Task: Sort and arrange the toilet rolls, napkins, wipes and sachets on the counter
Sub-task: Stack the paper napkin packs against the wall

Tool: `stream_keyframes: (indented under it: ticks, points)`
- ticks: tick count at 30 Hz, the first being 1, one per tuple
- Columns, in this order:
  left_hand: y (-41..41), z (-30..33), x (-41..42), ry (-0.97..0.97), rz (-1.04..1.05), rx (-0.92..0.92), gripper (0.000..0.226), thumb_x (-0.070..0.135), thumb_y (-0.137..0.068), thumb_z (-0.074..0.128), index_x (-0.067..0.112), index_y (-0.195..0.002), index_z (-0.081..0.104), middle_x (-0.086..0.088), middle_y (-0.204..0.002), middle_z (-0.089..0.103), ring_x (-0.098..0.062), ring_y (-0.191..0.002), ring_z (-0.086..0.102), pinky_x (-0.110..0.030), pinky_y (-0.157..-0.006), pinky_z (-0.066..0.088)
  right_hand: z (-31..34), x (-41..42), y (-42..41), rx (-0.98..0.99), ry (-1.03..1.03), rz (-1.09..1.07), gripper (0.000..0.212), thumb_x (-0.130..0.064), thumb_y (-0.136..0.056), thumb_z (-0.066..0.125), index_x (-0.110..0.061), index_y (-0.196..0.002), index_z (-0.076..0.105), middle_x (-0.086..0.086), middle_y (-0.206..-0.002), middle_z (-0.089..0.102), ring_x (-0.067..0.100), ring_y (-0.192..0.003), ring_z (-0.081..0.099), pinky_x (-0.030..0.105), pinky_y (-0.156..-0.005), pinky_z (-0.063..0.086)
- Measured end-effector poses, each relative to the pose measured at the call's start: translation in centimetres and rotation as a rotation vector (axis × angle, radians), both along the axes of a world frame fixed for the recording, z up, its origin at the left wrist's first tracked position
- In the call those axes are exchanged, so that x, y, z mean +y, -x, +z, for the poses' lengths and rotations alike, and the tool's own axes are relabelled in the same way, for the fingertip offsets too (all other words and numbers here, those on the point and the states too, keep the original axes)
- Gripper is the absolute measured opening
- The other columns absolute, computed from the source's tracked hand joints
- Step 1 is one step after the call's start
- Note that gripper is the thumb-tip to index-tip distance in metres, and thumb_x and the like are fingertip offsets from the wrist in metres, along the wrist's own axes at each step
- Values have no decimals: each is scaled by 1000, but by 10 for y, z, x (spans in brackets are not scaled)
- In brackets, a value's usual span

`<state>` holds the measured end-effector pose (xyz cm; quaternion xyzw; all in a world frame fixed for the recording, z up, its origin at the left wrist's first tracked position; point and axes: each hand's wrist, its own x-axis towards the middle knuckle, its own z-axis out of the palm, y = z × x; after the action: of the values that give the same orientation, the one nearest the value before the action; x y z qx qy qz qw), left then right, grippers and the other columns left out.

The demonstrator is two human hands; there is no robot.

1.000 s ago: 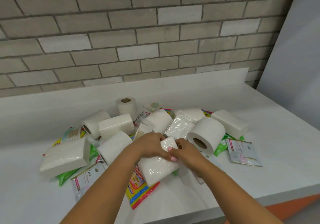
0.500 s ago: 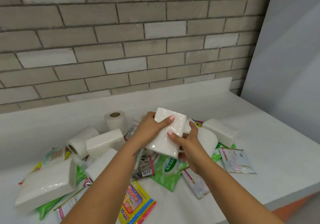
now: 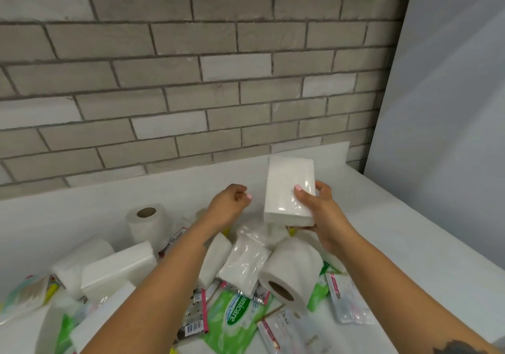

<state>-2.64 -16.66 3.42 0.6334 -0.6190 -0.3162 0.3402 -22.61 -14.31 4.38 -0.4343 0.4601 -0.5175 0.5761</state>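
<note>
**Napkin pack passed to one hand**

Since the earlier frame the left hand (image 3: 232, 203) has let go of the napkin pack (image 3: 289, 189) and drawn away to its left, fingers loosely curled and holding nothing. Now the right hand (image 3: 318, 206) alone grips the pack, thumb on its front face and fingers behind (the wrapper shines under the thumb), lifted above the pile toward the bench's back right. Below the hands lie a toilet roll on its side (image 3: 292, 274), a clear-wrapped napkin pack (image 3: 243, 263), a green wipes packet (image 3: 235, 312) and a sachet (image 3: 347, 299). Further left, another roll stands upright (image 3: 149, 225) on the white bench (image 3: 410, 244), beneath the brick wall (image 3: 191, 80).
</note>
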Motion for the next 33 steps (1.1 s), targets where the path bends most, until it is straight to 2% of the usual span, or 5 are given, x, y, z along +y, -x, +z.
stream_keyframes:
  ticks: [6, 14, 19, 25, 33]
  points:
    - [9, -24, -45, -189, -125, -331, 45, 35, -91, 57, 13, -130, 50, -4, -132, 55, -18, -120, 51, -21, -96, 37, 13, -85, 30, 64, -43, 34, 47, -35, -92, 55, -20, -133, 41, 5, -120, 57, 23, -97, 58, 40, -74, 52]
    - [17, -40, -81, -512, -287, -615, 75, 69, -62, 66, 24, -122, 58, 6, -124, 60, -17, -113, 57, -35, -101, 45, 5, -168, 38, 110, -90, 92, 34, -37, -91, 55, -20, -120, 45, 4, -102, 60, 24, -85, 58, 36, -67, 49]
    - [16, -48, -85, -602, -337, -617, 71, 78, -50, 63, 28, -101, 65, 7, -99, 70, -16, -92, 67, -35, -89, 53, -4, -198, 39, 130, -90, 142, 23, -35, -92, 54, -21, -110, 49, 2, -98, 59, 21, -84, 57, 36, -69, 49]
    - [18, -48, -87, -622, -355, -632, 54, 70, -63, 67, 24, -91, 63, 2, -100, 69, -19, -93, 66, -32, -83, 52, -20, -226, 37, 154, -111, 149, 20, -35, -93, 54, -20, -106, 51, 0, -95, 58, 20, -85, 56, 38, -77, 49]
    - [25, -45, -85, -592, -344, -621, 70, 59, -69, 71, 17, -120, 49, -1, -119, 58, -21, -106, 56, -31, -83, 46, -42, -251, 29, 175, -176, 142, 29, -36, -90, 57, -18, -112, 50, 2, -100, 58, 24, -93, 56, 38, -75, 51]
